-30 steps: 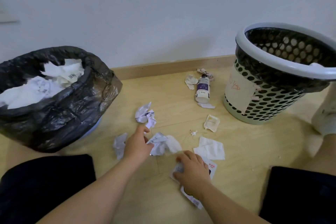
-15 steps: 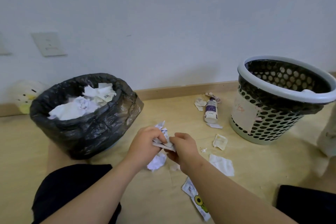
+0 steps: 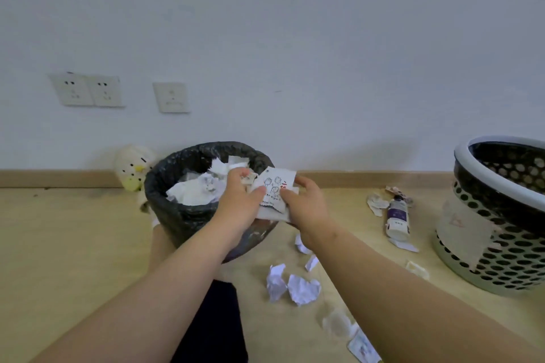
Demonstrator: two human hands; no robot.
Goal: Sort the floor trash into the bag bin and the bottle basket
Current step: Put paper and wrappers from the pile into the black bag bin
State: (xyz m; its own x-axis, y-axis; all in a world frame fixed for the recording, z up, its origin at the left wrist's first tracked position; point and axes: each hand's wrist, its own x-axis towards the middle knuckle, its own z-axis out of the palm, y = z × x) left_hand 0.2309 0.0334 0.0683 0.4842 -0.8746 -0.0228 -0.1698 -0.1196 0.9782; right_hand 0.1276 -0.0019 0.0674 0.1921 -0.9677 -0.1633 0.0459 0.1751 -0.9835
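- Trash paper, a printed white bundle, is held between both hands over the near right rim of the bin.
- Left hand pinches the paper's left edge, thumb on the front, fingers curled behind.
- Right hand pinches the right edge the same way.
- Both forearms reach forward from the bottom of the view and meet at the paper.
- Bin has a black bag and is already full of white paper.
- Scraps lie crumpled on the floor near the bin, under the right forearm.
- Bottle lies on its side on the floor, near the basket, with small scraps around it.
- Basket is perforated and stands at the right.
- Wall is white, with sockets at the left.
- Toy, white and yellow, sits behind the bin.
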